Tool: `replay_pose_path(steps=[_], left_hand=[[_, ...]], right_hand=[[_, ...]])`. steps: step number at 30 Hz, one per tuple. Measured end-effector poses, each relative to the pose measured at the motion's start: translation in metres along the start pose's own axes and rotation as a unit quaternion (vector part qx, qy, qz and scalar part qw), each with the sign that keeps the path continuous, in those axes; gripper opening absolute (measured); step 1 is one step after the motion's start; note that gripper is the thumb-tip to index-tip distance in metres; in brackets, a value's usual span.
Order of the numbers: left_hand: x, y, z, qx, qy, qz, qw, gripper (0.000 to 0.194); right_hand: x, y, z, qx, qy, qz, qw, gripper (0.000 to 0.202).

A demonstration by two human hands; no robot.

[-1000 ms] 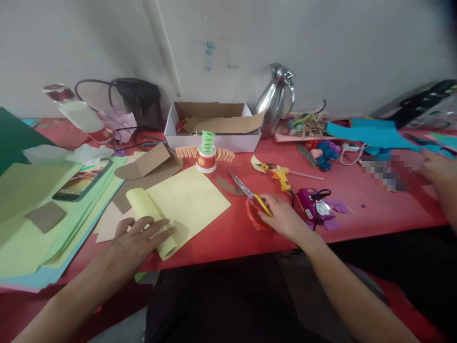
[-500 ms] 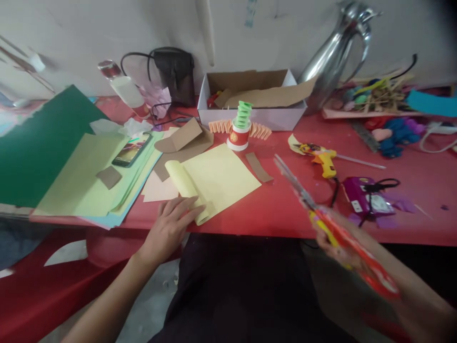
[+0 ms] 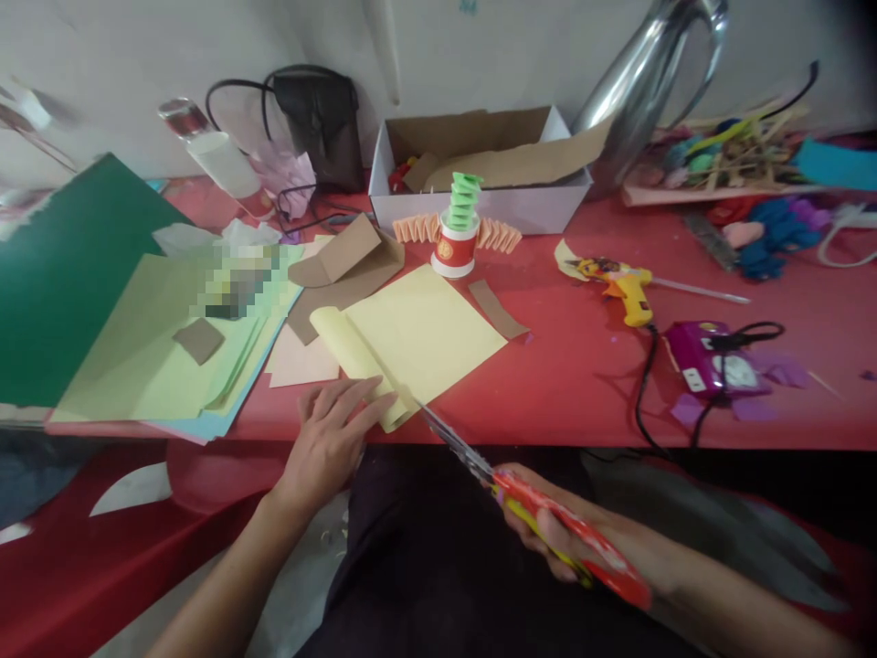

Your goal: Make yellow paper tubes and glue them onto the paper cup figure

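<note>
A sheet of pale yellow paper lies on the red table, its left side curled over into a loose roll. My left hand rests palm down on the lower end of that roll, fingers stretched out and pressing it. In my right hand is a pair of scissors with red and yellow handles. Their blades point up and left, and the tips are at the paper's lower edge, close to my left fingertips. Whether the blades are parted is hard to make out.
Behind the paper stands a paper cup with folded green and orange strips. A white box is at the back. To the right lie a yellow glue gun and a purple power socket with cords. Coloured sheets are stacked left.
My right hand has brought the scissors left and down, from over the table's right side to the paper's lower edge. My left hand has stayed on the roll.
</note>
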State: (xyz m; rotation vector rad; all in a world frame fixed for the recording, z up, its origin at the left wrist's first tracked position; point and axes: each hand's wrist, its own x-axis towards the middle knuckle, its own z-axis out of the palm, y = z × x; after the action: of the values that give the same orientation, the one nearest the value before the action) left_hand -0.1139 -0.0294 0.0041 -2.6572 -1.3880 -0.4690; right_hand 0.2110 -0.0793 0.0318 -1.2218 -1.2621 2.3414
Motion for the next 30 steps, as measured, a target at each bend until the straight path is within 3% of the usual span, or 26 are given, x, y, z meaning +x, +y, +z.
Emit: replay_pose_path(steps=[5,9,15,25,30], left_hand=[[0.0,0.002,0.0,0.008,0.007,-0.004,1.0,0.044],[0.001,0.002,-0.001,0.003,-0.003,-0.008,1.0,0.046],[0.0,0.003,-0.002,-0.004,-0.002,-0.007,1.0,0.048],[-0.006,0.005,-0.004,0.009,-0.023,-0.01,1.0,0.05],[-0.006,0.005,-0.005,0.003,-0.023,-0.01,1.0,0.049]], right_hand=[[0.015,-0.008,0.015,-0.004,-0.031,-0.016,0.999,0.07],[0.023,-0.016,0.022,-0.015,-0.01,-0.025,1.0,0.065],[0.03,-0.007,0.023,-0.023,0.016,-0.065,0.998,0.053],[0.031,-0.014,0.028,-0.015,0.046,-0.037,0.998,0.062],[0.033,-0.005,0.028,-0.006,0.061,-0.04,0.997,0.052]])
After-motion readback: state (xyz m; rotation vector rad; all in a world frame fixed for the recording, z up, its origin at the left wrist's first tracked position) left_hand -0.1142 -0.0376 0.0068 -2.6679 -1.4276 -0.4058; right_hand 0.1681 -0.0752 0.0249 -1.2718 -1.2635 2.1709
